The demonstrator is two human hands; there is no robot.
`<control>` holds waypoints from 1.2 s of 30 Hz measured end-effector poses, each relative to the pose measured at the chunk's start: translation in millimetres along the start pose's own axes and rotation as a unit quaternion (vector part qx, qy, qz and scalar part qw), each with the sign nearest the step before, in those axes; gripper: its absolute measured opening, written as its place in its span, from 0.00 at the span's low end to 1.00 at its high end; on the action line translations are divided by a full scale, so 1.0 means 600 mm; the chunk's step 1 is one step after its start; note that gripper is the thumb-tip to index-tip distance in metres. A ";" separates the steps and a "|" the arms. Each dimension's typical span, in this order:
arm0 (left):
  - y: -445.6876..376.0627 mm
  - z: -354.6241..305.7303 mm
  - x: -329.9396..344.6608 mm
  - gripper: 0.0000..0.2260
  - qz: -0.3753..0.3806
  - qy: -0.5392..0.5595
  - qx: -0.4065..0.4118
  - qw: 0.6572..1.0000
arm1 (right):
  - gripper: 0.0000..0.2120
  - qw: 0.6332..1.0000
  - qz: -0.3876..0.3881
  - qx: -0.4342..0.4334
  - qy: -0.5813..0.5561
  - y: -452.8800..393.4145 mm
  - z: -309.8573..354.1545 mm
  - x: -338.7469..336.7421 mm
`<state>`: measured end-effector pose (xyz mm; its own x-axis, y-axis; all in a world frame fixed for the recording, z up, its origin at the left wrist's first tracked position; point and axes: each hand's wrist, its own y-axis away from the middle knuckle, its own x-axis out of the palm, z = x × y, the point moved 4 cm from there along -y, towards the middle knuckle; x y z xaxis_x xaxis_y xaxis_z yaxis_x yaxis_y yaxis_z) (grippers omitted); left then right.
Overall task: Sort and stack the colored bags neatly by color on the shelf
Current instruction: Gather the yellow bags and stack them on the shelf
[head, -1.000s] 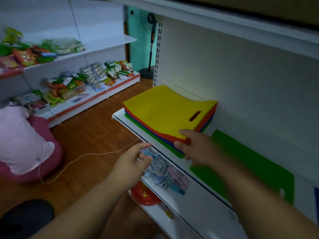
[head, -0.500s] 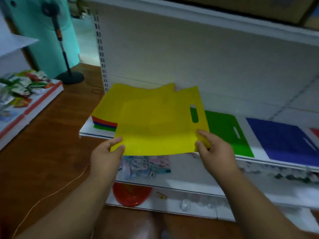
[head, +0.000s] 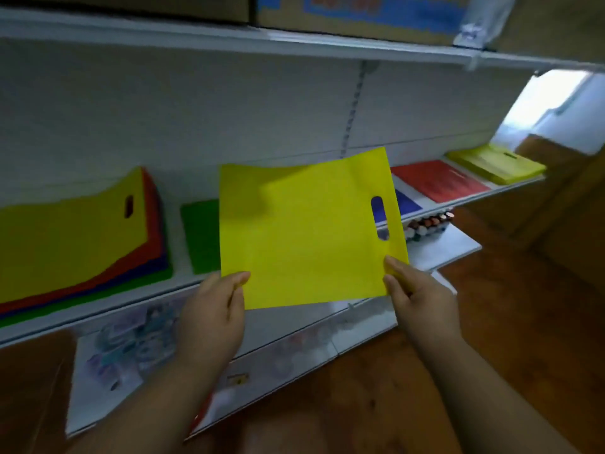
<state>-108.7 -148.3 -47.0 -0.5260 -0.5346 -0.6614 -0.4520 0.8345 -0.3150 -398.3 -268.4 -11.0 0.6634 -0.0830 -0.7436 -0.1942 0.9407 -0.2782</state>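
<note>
A flat yellow bag [head: 304, 231] with a cut-out handle hangs in the air in front of the shelf [head: 98, 311]. My left hand [head: 212, 316] pinches its lower left corner and my right hand [head: 419, 299] pinches its lower right corner. On the shelf at the left lies a mixed stack [head: 75, 244] with yellow on top and red, blue and green below. Behind the held bag sit a green bag [head: 199, 234] and a blue bag [head: 406, 204]. Farther right lie a red bag [head: 438, 180] and a yellow pile [head: 494, 162].
A lower shelf [head: 438, 250] carries small bottles [head: 425, 224] and packets [head: 131, 342]. An upper shelf [head: 294, 44] with boxes runs overhead. Wooden floor [head: 425, 371] lies to the right and below.
Both hands lifted the top yellow bag off the mixed stack and carried it right, past the green bag. My view swung right, bringing the red bag and yellow pile into sight.
</note>
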 end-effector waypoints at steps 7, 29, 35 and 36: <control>-0.020 -0.231 0.266 0.19 0.088 0.024 0.129 0.987 | 0.16 0.988 -0.091 0.098 0.074 0.028 -0.286 -0.197; -0.249 -0.633 0.833 0.18 0.149 0.011 0.217 0.965 | 0.17 0.969 -0.121 0.174 0.126 -0.277 -0.781 -0.480; -0.351 -0.754 0.949 0.20 0.146 0.013 0.284 0.947 | 0.17 0.961 -0.148 0.202 0.121 -0.375 -0.888 -0.546; -0.364 -0.770 0.965 0.19 0.140 0.009 0.297 0.944 | 0.17 0.960 -0.152 0.202 0.117 -0.387 -0.909 -0.550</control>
<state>-647.4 -701.4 -46.7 -0.5796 -0.2801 -0.7652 0.1878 0.8679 -0.4599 -966.0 -638.9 -32.5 0.4550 -0.4014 -0.7949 0.3101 0.9082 -0.2811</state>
